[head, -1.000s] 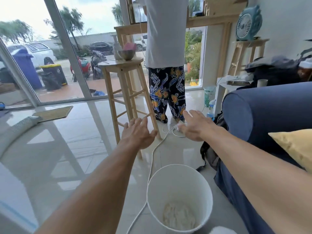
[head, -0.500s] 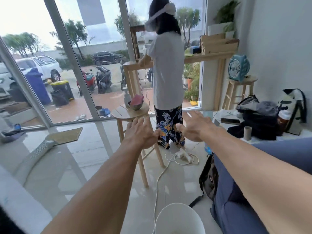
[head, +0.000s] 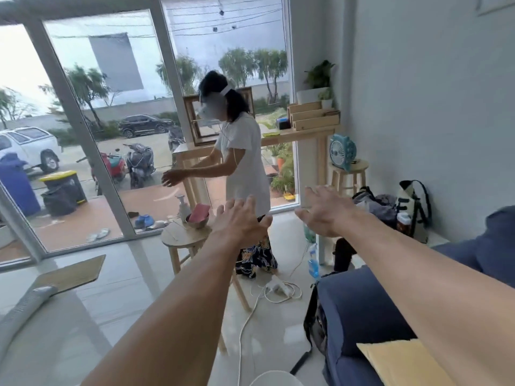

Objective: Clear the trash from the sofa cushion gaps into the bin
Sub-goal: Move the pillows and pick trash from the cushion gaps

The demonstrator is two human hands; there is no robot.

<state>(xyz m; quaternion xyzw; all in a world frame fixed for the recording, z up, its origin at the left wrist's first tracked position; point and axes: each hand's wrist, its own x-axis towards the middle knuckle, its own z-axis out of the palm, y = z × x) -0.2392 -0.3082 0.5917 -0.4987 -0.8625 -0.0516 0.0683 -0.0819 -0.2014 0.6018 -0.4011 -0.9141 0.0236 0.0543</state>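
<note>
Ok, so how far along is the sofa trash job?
Done: cannot tell; only the rim of the bin shows, not its inside. In hand: nothing; the left hand and right hand are stretched forward, open and empty. Left: unclear; the cushion gaps of the blue sofa are out of view.

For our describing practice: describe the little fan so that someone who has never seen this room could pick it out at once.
Find the pale wall on the right and follow it to the corner by the window. A low wooden stool stands there, and the fan sits on top. It alone is turquoise with a round white grille, unlike the dark bags nearby.
</note>
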